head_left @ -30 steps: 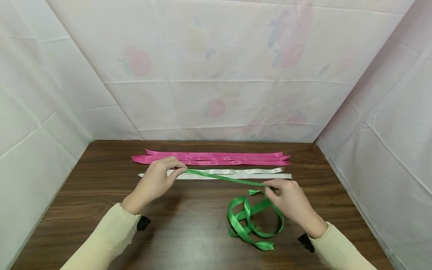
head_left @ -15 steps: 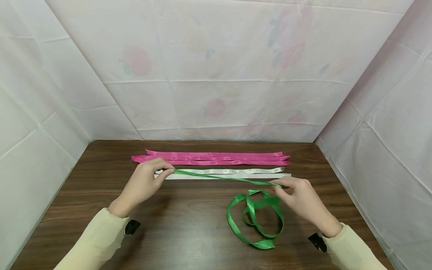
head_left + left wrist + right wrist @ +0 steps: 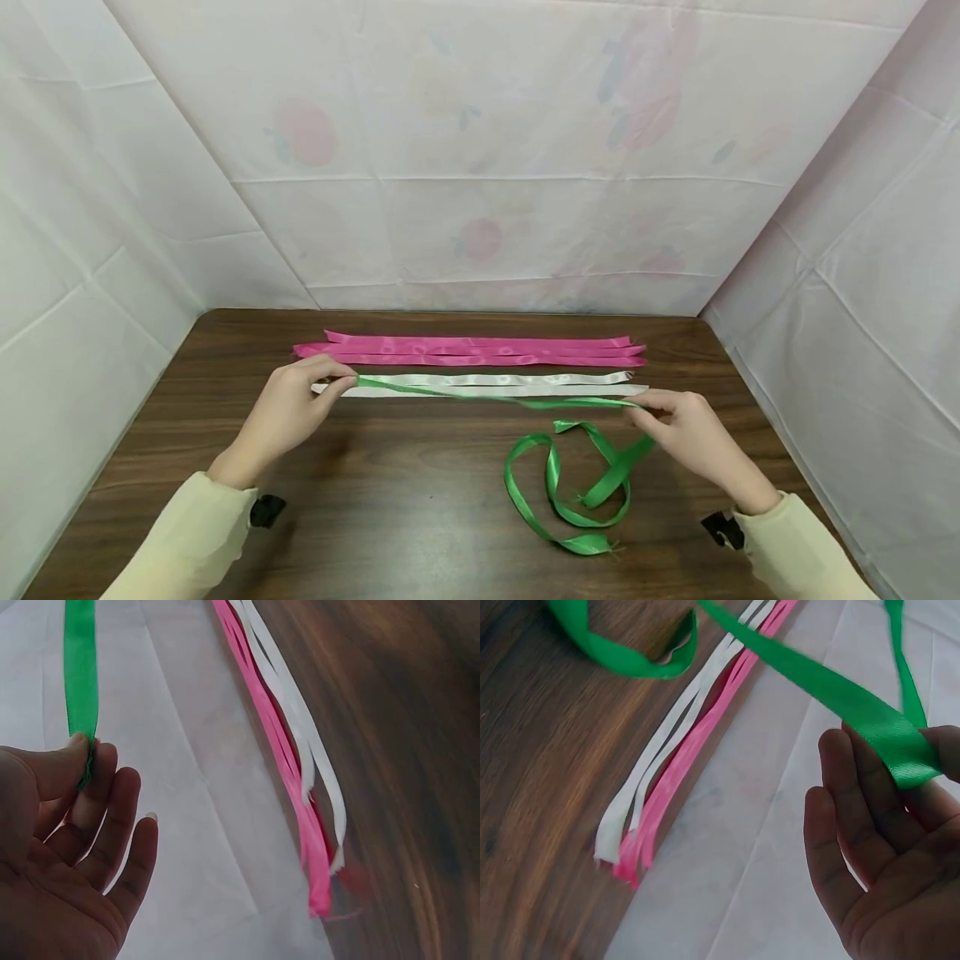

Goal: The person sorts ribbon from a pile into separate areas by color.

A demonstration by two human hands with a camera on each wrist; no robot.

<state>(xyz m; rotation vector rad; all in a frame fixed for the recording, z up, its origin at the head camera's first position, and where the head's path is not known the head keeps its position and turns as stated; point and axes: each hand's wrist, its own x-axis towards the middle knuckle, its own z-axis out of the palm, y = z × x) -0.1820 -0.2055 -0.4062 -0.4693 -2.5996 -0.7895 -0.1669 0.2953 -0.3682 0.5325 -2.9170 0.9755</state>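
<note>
A green satin ribbon [image 3: 577, 402] spans between my two hands, sagging slightly in front of the white ribbons [image 3: 525, 390]. Thumb and fingers of my left hand [image 3: 292, 404] pinch one frayed end of it; the left wrist view shows that end of the green ribbon [image 3: 81, 671] between thumb and index finger. On the other side my right hand [image 3: 693, 429] pinches the ribbon further along, and the rest of the green ribbon [image 3: 817, 679] folds over the fingers and hangs down toward the table. Below it, more green ribbon [image 3: 516, 483] lies in loose curls.
Several pink ribbons [image 3: 480, 350] lie side by side at the back of the brown wooden table [image 3: 420, 517], with the white ribbons just in front of them. A pale printed cloth [image 3: 480, 167] hangs behind the table and along both sides.
My hands have moved apart, left hand leftward and right hand rightward, and the green ribbon between them has grown longer. Its tail has been drawn up off the loose curls.
</note>
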